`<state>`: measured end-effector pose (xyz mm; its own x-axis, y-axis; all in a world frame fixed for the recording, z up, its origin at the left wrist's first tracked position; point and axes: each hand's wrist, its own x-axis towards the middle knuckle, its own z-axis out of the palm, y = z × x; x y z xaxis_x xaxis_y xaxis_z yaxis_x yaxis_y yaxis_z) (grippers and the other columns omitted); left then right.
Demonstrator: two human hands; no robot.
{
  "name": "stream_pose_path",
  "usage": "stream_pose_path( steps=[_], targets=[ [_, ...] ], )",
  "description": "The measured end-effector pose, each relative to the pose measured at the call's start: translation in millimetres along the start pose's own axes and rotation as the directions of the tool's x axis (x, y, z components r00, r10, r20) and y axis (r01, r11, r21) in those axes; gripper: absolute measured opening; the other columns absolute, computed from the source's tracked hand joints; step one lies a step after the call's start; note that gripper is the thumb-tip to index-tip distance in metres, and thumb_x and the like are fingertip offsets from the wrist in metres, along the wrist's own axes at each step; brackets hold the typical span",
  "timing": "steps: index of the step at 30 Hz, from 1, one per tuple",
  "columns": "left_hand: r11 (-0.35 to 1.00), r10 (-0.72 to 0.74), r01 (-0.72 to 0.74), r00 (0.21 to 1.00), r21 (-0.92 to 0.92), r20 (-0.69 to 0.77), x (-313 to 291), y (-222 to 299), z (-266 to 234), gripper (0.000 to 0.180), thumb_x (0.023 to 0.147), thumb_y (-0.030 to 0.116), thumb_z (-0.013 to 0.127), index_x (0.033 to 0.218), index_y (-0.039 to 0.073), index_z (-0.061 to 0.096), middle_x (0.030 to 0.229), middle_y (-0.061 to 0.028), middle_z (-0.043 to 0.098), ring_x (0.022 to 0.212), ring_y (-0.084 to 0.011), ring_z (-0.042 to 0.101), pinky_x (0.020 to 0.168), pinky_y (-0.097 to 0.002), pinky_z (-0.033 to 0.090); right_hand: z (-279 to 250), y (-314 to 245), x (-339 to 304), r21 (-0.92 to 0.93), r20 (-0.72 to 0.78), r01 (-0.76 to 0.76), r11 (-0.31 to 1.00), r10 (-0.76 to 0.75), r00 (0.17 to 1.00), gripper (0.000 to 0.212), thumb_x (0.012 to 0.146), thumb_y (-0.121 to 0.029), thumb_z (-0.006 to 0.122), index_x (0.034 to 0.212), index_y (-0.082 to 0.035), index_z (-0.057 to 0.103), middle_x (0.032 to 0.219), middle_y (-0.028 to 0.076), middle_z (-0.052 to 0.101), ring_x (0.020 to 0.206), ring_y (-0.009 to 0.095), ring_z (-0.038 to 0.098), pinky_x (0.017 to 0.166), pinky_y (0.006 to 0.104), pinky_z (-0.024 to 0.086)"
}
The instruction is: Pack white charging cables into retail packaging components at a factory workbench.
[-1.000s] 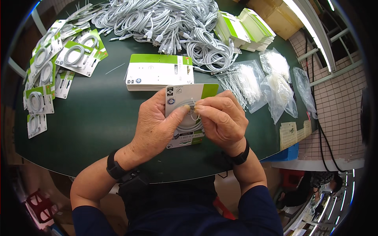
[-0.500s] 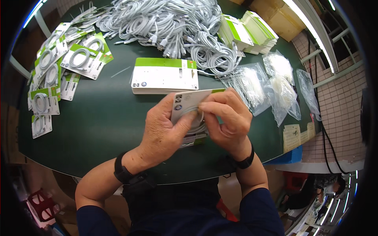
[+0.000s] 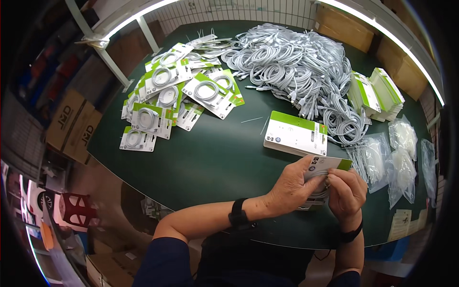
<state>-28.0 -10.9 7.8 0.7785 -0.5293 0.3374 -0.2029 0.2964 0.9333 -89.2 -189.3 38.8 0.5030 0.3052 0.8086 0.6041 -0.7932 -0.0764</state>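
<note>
My left hand [image 3: 290, 190] grips a white and green backing card [image 3: 340, 163], its thumb pressed over a coiled white cable [image 3: 321, 190] lying against the card. The fingers of my right hand [image 3: 349, 192] are pinched together at the card's right part, beside the coil. Whether a thin tie sits in that pinch is too small to make out. Just beyond my hands lies a neat stack of blank cards [image 3: 294, 136]. Part of another card [image 3: 311, 205] shows beneath my hands.
Finished-looking cards with coiled cables [image 3: 162, 98] lie heaped at the left. A large pile of white cables [image 3: 291, 64] covers the back. More card stacks [image 3: 388, 98] stand at the far right, near clear bags of thin white ties [image 3: 375, 160]. Loose ties [image 3: 252, 119] lie mid-table.
The view has swung left, so the table and my hands appear farther right. My left hand keeps its grip on the card and cable; my right fingers stay pinched beside the coil.
</note>
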Motion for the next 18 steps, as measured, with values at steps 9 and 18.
stream_pose_path(
  steps=[9,18],
  targets=[
    [1.000,0.002,-0.002,1.000,0.026,-0.006,1.4,-4.2,-1.5,0.032,0.099,0.007,0.067,0.128,-0.005,0.059,0.107,-0.0199,0.072,0.098,-0.0237,0.071,0.086,-0.0370,0.057,-6.8,3.2,5.4,0.226,0.081,-0.273,0.935,0.262,0.962,0.032,0.080,0.012,0.075,0.108,-0.003,0.072,0.089,0.009,0.067,0.071,0.021,0.063,0.061,0.0283,0.049],
    [0.995,-0.058,0.069,0.988,-0.069,0.142,3.2,3.9,-3.0,0.036,0.098,0.005,0.070,0.131,-0.002,0.058,0.110,-0.0152,0.073,0.101,-0.0180,0.070,0.090,-0.0339,0.056,-20.9,34.6,-12.9,0.673,0.413,-0.739,0.028,0.814,0.407,0.009,0.093,-0.001,0.073,0.101,0.002,0.069,0.089,0.006,0.067,0.078,0.013,0.065,0.070,0.0242,0.052]
  ],
)
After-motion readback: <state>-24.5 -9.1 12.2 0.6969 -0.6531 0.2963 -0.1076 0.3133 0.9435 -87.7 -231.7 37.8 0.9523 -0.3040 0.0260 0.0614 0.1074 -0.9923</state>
